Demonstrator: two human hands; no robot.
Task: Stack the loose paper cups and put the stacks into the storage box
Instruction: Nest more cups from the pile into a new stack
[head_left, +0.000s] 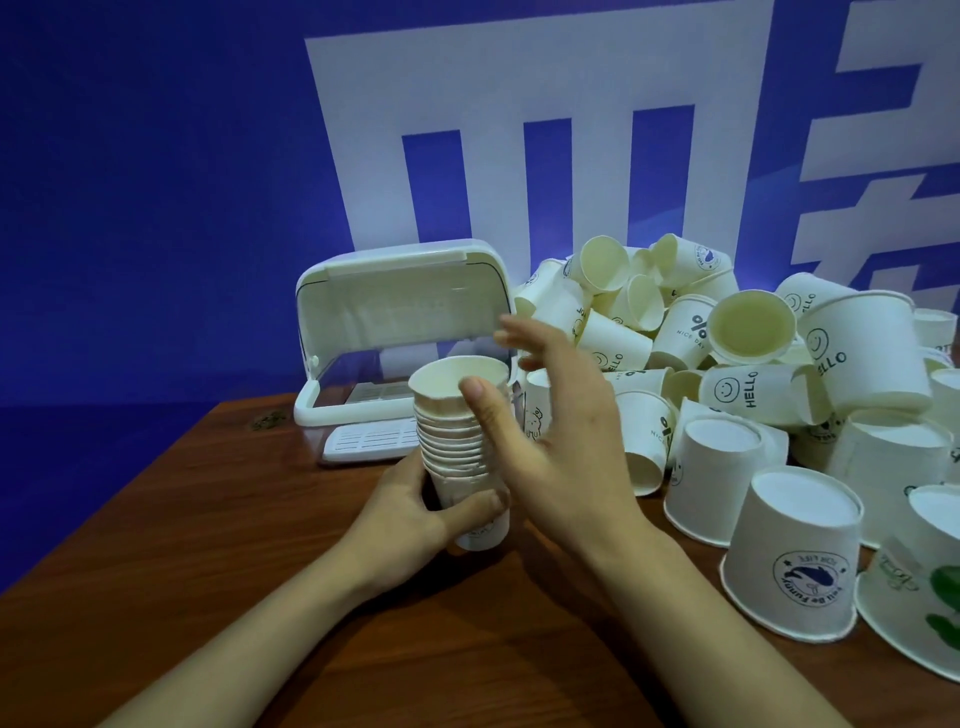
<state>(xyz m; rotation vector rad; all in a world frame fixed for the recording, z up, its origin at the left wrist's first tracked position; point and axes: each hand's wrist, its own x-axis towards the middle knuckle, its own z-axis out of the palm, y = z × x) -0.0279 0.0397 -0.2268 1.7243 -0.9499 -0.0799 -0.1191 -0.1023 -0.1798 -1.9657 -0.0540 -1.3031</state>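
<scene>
Item one: a stack of nested paper cups (457, 441), mouths up, rims layered one over another, held upright just above the wooden table (260, 597) in front of the storage box. The left hand (415, 512) grips the stack low down, fingers and thumb wrapped round the bottom cups. The right hand (545, 415) is beside the stack on its right, fingers straight and spread apart, the thumb tip lying against the rim of the top cup; it holds nothing. Item two: the storage box (395, 364), white with a clear body, at the far side of the table, its hinged lid (400, 296) raised and tilted back, a slotted white tray visible at its floor; no cups can be seen inside. Item three: a large heap of loose paper cups (753, 374) to the right of the box, lying on their sides, some printed "HELLO" with a smiley or "NICE DAY". Nearer, several cups stand mouth down, among them one with a round whale emblem (795, 561). Behind: a blue wall (156, 156) with large white characters.
</scene>
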